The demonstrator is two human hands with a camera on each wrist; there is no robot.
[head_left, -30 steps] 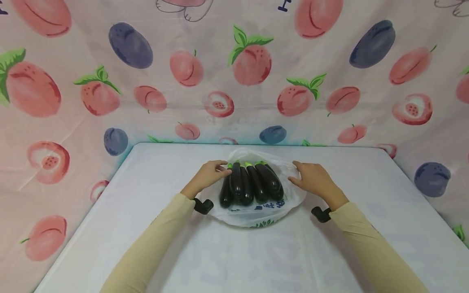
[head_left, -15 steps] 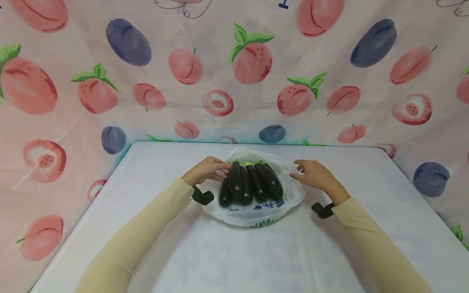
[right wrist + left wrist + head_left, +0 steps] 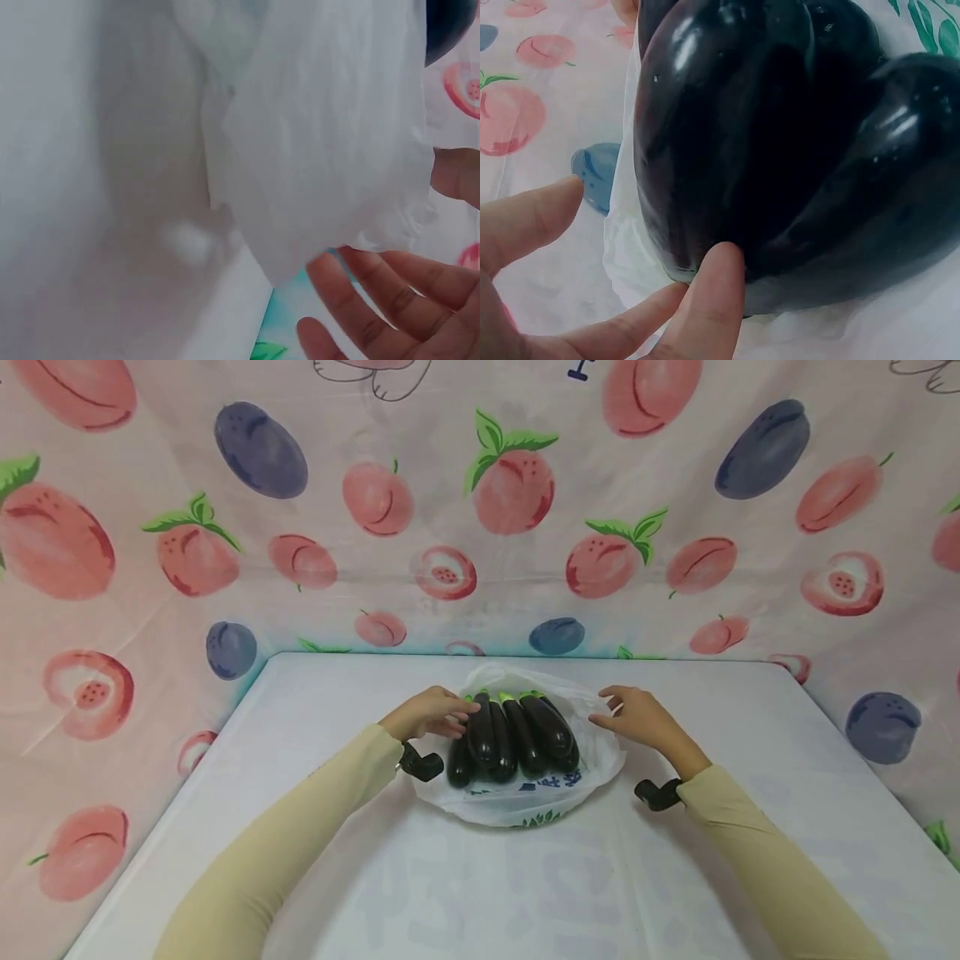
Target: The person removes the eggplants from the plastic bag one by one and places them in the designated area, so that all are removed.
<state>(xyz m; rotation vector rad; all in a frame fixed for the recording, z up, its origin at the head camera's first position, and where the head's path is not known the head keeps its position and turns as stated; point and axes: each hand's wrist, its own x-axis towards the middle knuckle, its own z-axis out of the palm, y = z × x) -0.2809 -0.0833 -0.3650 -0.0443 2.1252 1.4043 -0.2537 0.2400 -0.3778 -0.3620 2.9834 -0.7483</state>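
Several dark purple eggplants (image 3: 525,735) with green stem ends lie side by side in a white plastic bag (image 3: 517,810) on the table. My left hand (image 3: 431,713) is at the stem end of the leftmost ones. In the left wrist view, fingertips (image 3: 718,274) of that hand touch or nearly touch an eggplant (image 3: 720,150), with the thumb apart. My right hand (image 3: 637,717) is at the bag's right edge, thumb and fingers spread. In the right wrist view, its fingers (image 3: 397,300) lie along the edge of the bag (image 3: 315,150); whether they press it is unclear.
The white table (image 3: 480,893) extends around the bag on all sides. Behind it hangs a fruit-print cloth (image 3: 300,610), which also covers both sides. A dark wrist camera (image 3: 422,763) sits on the left wrist, another camera (image 3: 658,795) on the right.
My left hand has turned and its fingers have shifted onto the leftmost eggplants' stem ends. My right hand stays by the bag's edge with only slight finger movement. The eggplants look unmoved.
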